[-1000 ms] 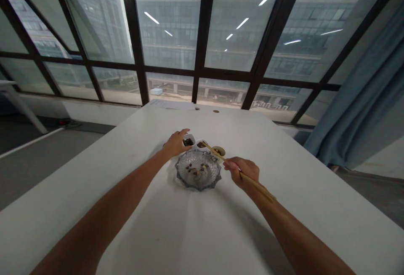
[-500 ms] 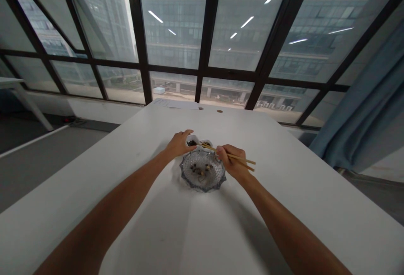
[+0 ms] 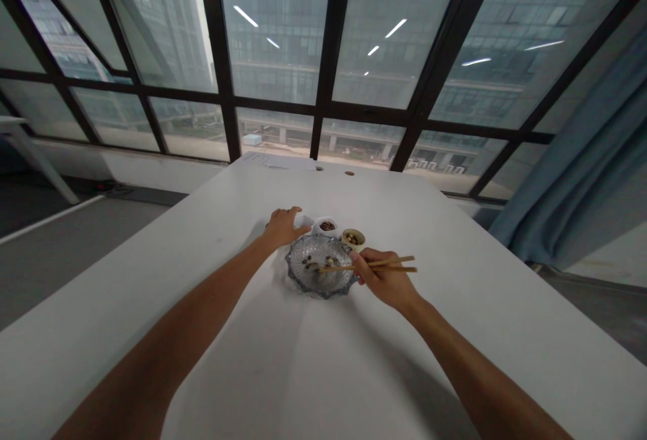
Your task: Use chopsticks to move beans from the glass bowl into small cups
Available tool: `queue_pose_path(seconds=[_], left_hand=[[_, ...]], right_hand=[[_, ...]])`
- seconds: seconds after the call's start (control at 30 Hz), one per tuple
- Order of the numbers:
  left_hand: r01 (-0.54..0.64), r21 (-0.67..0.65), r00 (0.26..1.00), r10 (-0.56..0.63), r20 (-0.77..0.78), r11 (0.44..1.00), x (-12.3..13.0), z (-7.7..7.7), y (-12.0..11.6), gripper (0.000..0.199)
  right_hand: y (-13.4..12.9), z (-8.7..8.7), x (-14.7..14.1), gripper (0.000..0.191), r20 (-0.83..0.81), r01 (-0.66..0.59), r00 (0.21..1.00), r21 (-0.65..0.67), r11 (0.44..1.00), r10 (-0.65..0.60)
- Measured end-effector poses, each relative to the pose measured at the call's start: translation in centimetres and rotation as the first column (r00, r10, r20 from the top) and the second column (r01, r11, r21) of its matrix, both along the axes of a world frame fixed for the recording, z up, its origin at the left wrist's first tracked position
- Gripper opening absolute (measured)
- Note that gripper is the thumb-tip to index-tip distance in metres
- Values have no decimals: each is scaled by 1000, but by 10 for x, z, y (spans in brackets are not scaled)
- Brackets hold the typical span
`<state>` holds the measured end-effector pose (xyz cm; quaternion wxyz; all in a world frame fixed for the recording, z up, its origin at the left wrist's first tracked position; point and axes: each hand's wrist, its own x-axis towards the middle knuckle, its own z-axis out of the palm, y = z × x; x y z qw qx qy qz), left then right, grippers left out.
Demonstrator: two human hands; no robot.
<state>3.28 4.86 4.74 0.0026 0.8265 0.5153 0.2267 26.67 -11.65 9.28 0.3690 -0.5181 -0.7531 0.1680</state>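
Observation:
My right hand (image 3: 379, 275) is closed on a pair of wooden chopsticks (image 3: 391, 265), whose tips reach down into a clear glass bowl (image 3: 323, 285) with a scalloped rim. Several small dark and pale pieces (image 3: 331, 262) lie in the bowl. My left hand (image 3: 284, 226) has its thumb and fingers apart at a white cup (image 3: 303, 222) beyond the bowl's left edge, partly hiding it. Beside that cup stand a white cup (image 3: 326, 226) with dark brown pieces and a yellowish cup (image 3: 353, 238) with pale and brown pieces.
The white table (image 3: 242, 359) extends toward a large window with dark frames. Papers (image 3: 288, 162) and two small round items lie at its far edge. A blue curtain (image 3: 571, 157) hangs on the right, and another white table (image 3: 38, 157) stands at the left.
My right hand has moved the chopsticks from the cups down into the bowl, uncovering the middle and yellowish cups. My left hand stays by the left cup. The view has shifted slightly.

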Motion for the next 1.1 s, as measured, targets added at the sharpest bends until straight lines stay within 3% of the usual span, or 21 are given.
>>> queue_pose_path(seconds=[0.23, 0.37, 0.43, 0.57, 0.7, 0.83, 0.9, 0.97, 1.03, 1.1], left_hand=[[56, 125, 993, -68, 94, 991, -18, -3, -24, 48], [17, 178, 982, -50, 180, 984, -32, -15, -32, 44], [-15, 207, 976, -31, 216, 978, -39, -22, -34, 44], [-100, 220, 964, 41, 261, 970, -50, -35, -38, 52], [-130, 154, 944, 75, 321, 980, -54, -46, -35, 65], [-126, 51, 920, 97, 381, 991, -54, -58, -30, 71], [-120, 17, 907, 103, 409, 993, -54, -63, -28, 71], [-105, -4, 898, 97, 430, 994, -54, -67, -27, 72], [-96, -19, 892, 95, 443, 995, -55, -69, -26, 75], [-92, -28, 889, 95, 448, 995, -55, -70, -25, 79]], right_hand=[[-1, -5, 3, 49, 3, -34, 999, 8, 999, 34], [4, -18, 12, 49, -157, 4, 988, -21, 1000, -7], [9, -27, 16, 50, -345, 67, 935, -63, 996, -84], [20, -39, 22, 54, -632, 150, 744, -161, 976, -218], [26, -43, 25, 55, -751, 157, 598, -233, 960, -281], [27, -44, 22, 54, -791, 138, 536, -262, 955, -295], [25, -43, 19, 53, -785, 155, 553, -232, 960, -279], [20, -41, 16, 51, -739, 218, 623, -149, 965, -255], [13, -40, 16, 48, -600, 278, 768, 1, 961, -222], [6, -40, 17, 45, -357, 266, 916, 193, 945, -185]])
